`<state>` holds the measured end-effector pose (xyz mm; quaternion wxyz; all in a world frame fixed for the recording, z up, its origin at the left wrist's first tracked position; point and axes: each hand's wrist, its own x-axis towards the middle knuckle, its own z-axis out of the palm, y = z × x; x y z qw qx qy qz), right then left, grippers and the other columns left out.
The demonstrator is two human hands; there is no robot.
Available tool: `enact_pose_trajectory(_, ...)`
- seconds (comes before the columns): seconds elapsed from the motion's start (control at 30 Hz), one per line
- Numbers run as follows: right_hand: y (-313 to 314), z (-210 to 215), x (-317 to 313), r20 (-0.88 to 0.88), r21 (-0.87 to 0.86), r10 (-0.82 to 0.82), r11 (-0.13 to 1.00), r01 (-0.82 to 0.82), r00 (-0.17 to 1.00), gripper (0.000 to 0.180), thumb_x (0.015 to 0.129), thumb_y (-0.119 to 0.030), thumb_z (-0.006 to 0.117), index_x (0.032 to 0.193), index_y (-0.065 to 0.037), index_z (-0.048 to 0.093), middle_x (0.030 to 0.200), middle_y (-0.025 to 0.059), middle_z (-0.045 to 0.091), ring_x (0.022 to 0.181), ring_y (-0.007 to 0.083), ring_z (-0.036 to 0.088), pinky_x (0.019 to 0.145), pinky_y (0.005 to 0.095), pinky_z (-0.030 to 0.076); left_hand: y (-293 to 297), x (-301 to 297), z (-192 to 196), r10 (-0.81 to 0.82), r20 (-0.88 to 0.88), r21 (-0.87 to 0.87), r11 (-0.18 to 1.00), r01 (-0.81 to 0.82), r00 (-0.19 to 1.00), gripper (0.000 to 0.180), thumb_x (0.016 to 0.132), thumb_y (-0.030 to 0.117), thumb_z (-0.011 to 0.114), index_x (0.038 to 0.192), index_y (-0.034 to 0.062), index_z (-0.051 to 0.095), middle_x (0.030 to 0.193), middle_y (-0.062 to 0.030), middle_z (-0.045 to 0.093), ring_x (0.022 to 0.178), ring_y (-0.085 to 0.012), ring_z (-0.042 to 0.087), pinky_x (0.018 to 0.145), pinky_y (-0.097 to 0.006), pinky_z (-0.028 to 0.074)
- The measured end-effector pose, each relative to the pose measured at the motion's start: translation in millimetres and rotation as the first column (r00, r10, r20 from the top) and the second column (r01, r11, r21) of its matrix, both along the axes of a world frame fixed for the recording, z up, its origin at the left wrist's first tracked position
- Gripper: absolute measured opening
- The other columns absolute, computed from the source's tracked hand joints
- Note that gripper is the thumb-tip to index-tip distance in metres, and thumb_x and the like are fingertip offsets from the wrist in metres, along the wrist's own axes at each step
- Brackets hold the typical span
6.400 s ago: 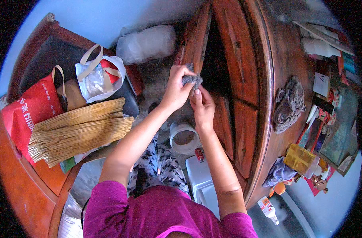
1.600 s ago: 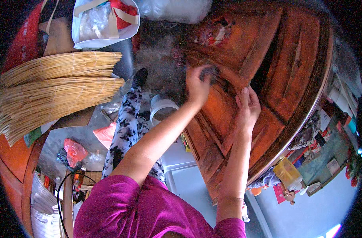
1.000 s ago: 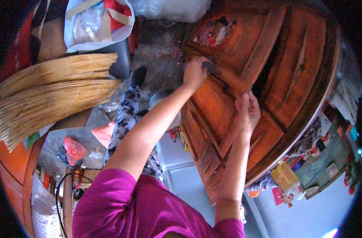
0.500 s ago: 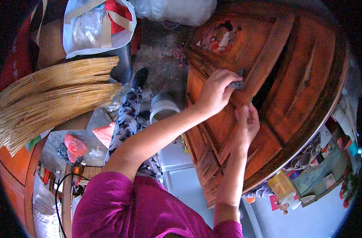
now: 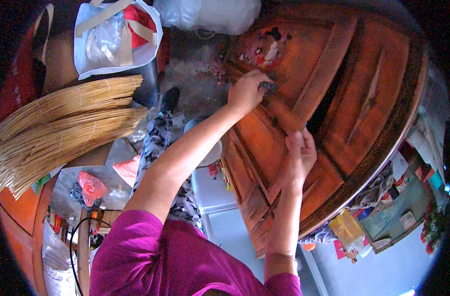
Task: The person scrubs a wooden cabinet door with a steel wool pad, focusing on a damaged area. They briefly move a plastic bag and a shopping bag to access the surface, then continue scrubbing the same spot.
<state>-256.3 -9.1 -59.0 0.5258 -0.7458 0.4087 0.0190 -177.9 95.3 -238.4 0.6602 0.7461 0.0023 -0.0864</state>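
Observation:
A dark grey scouring pad (image 5: 268, 88), its exact material unclear, is pinched in my left hand (image 5: 247, 92). The pad presses on the reddish-brown wooden door (image 5: 304, 47), at the frame rail below a panel with a torn, patchy sticker (image 5: 269, 52). Fingers of my right hand (image 5: 302, 157) are closed on the edge of that door near its corner, beside the dark gap to the neighbouring panelled wood (image 5: 373, 93). Some right fingertips are hidden behind the edge.
A whitish bucket (image 5: 212, 154) stands left of the wooden cabinet, partly behind my left forearm. Bundles of straw sticks (image 5: 62, 121) lie at the left, below a white bag (image 5: 109, 71). A pink plastic bag (image 5: 93, 188) lies lower left. Shelf clutter, including a yellow container (image 5: 346, 227), borders the right.
My left hand has slid left and slightly up along the rail with the pad. My right hand keeps its hold on the door edge. The whole view has shifted slightly.

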Motion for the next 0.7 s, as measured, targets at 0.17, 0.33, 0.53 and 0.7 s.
enact_pose_trajectory(0.17,-7,-10,-8,0.006,-0.031,0.016,0.999,-0.016,1.000,0.040,0.098,-0.027,0.069,0.130,-0.003,0.062,0.116,0.0051,0.069,0.107,0.0140,0.064,0.096,0.0326,0.050,1,-4,59,-0.055,0.035,-0.349,0.935,0.064,0.998,0.040,0.074,-0.011,0.065,0.106,0.0110,0.075,0.105,-0.0121,0.070,0.105,-0.0315,0.066,0.096,-0.039,0.053)
enact_pose_trajectory(0.33,-11,-7,-6,-0.033,-0.016,-0.002,1.000,0.001,0.999,0.040,0.099,-0.026,0.069,0.131,-0.003,0.061,0.118,0.0044,0.068,0.106,0.0134,0.064,0.096,0.0332,0.051,3,2,-5,-0.092,-0.022,0.005,0.996,0.093,0.995,0.038,0.074,-0.007,0.069,0.107,0.0116,0.074,0.105,-0.0140,0.069,0.107,-0.0341,0.065,0.098,-0.042,0.052)
enact_pose_trajectory(0.53,0,-5,-8,0.030,0.018,-0.064,0.998,0.064,0.997,0.038,0.098,-0.017,0.069,0.130,0.002,0.061,0.118,0.0086,0.069,0.102,0.0130,0.063,0.094,0.0283,0.050,-3,8,53,-0.012,0.100,-0.223,0.974,0.034,0.995,0.031,0.073,-0.009,0.069,0.097,0.0093,0.075,0.097,-0.0119,0.070,0.097,-0.0323,0.068,0.086,-0.041,0.055)
enact_pose_trajectory(0.7,-2,-5,-11,0.012,0.013,-0.074,0.997,0.074,0.997,0.039,0.098,-0.017,0.068,0.131,0.003,0.060,0.121,0.0096,0.069,0.107,0.0144,0.063,0.097,0.0292,0.049,-38,95,43,0.233,0.266,-0.133,0.970,-0.204,0.935,0.026,0.074,-0.008,0.067,0.095,0.0076,0.074,0.096,-0.0148,0.068,0.094,-0.0374,0.066,0.082,-0.046,0.053)
